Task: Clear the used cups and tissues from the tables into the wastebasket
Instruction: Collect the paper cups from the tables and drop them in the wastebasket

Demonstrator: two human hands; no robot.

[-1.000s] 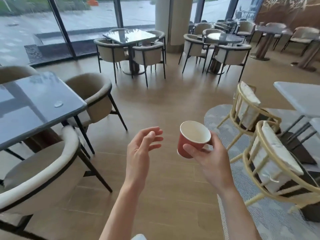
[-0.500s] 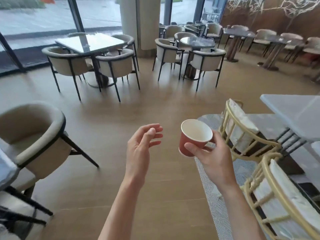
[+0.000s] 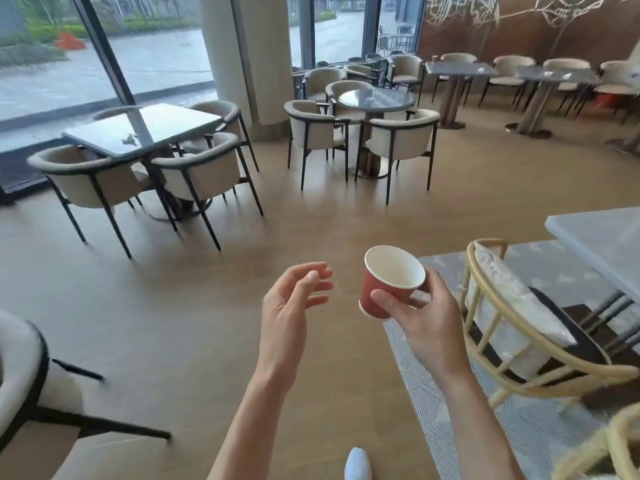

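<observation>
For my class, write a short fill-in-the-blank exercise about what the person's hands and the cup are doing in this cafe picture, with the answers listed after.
1. The red paper cup is held by the person's ____ hand.
2. The left hand holds ____.
3. Seen from above, the inside of the cup is coloured ____.
4. The round table stands among beige ____.

Missing words: right; nothing; white; chairs
</observation>
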